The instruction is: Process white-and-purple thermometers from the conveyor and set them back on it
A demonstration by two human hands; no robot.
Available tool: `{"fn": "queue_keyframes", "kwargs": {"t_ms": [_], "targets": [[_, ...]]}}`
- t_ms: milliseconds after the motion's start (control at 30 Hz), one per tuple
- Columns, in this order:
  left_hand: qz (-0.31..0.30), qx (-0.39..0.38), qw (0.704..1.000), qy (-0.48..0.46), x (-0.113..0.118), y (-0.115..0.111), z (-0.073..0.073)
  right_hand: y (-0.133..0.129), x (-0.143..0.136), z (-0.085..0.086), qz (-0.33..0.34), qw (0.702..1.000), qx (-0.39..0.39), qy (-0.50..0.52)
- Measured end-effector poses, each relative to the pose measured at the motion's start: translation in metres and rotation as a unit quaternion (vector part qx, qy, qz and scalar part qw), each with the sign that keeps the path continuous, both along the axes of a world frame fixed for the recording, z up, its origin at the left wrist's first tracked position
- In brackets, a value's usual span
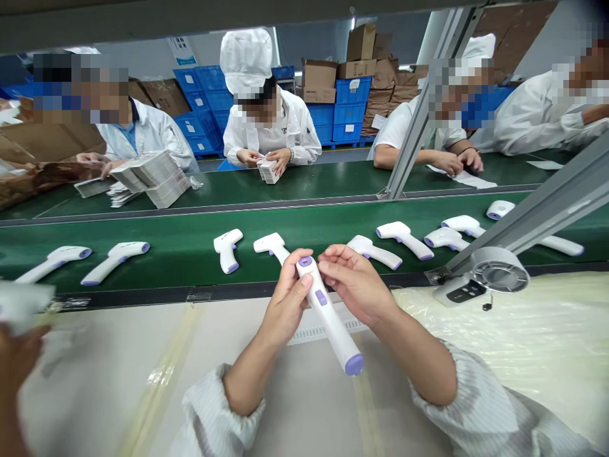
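Note:
A white infrared thermometer (333, 320) with a purple trigger and purple end cap is gripped near its head by my left hand (285, 304). Its handle slants down to the right above the grey table. Close beside the thermometer's head is my right hand (354, 285), thumb and fingertips drawn together in a pinch. Whatever lies between those fingertips, if anything, is too small to make out. Behind my hands, another thermometer (270, 243) lies on the green conveyor belt (190, 228), partly covered by my left fingers.
Several more thermometers (404, 238) lie along the belt. A small fan (499, 270) is by the metal post at right. At left, another person's hand (21, 355) holds a blurred white thermometer. Co-workers sit across the belt. A paper ruler strip (309, 332) lies on the table.

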State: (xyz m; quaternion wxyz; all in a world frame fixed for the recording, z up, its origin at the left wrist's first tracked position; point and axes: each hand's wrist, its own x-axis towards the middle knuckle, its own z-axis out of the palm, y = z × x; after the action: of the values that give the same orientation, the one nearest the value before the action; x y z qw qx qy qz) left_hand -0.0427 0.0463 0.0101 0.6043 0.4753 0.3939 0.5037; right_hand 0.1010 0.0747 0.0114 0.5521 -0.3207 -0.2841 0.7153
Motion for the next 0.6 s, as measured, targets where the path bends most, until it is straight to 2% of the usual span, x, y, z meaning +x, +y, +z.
{"fn": "queue_keyframes", "kwargs": {"t_ms": [67, 133, 200, 233, 267, 333, 367, 400, 467, 533, 600], "targets": [[0.021, 0.069, 0.997, -0.04, -0.001, 0.017, 0.0, 0.0, 0.005, 0.002, 0.025, 0.999, -0.029, -0.006], [0.082, 0.153, 0.985, -0.011, -0.007, 0.044, -0.002, 0.003, 0.01, 0.0, 0.097, 0.994, -0.027, -0.04], [0.123, 0.2, 0.965, 0.114, -0.021, 0.081, -0.005, 0.012, 0.015, -0.01, 0.129, 0.985, 0.011, -0.116], [0.121, 0.2, 0.952, 0.195, -0.032, 0.101, -0.006, 0.02, 0.017, -0.018, 0.105, 0.976, 0.045, -0.187], [0.125, 0.189, 0.936, 0.268, -0.045, 0.12, -0.008, 0.03, 0.02, -0.029, 0.058, 0.956, 0.084, -0.274], [0.176, 0.168, 0.919, 0.311, -0.075, 0.153, -0.011, 0.053, 0.026, -0.052, -0.039, 0.88, 0.16, -0.444], [0.201, 0.156, 0.912, 0.321, -0.09, 0.165, -0.014, 0.062, 0.029, -0.062, -0.063, 0.847, 0.184, -0.496], [0.222, 0.145, 0.908, 0.325, -0.104, 0.173, -0.016, 0.07, 0.032, -0.071, -0.071, 0.822, 0.199, -0.529], [0.243, 0.124, 0.901, 0.338, -0.126, 0.18, -0.021, 0.076, 0.035, -0.079, -0.064, 0.806, 0.207, -0.551], [0.257, 0.112, 0.896, 0.345, -0.14, 0.175, -0.024, 0.069, 0.033, -0.075, -0.068, 0.767, 0.234, -0.593], [0.277, 0.11, 0.892, 0.341, -0.146, 0.164, -0.025, 0.053, 0.025, -0.062, -0.05, 0.73, 0.275, -0.624]]}}
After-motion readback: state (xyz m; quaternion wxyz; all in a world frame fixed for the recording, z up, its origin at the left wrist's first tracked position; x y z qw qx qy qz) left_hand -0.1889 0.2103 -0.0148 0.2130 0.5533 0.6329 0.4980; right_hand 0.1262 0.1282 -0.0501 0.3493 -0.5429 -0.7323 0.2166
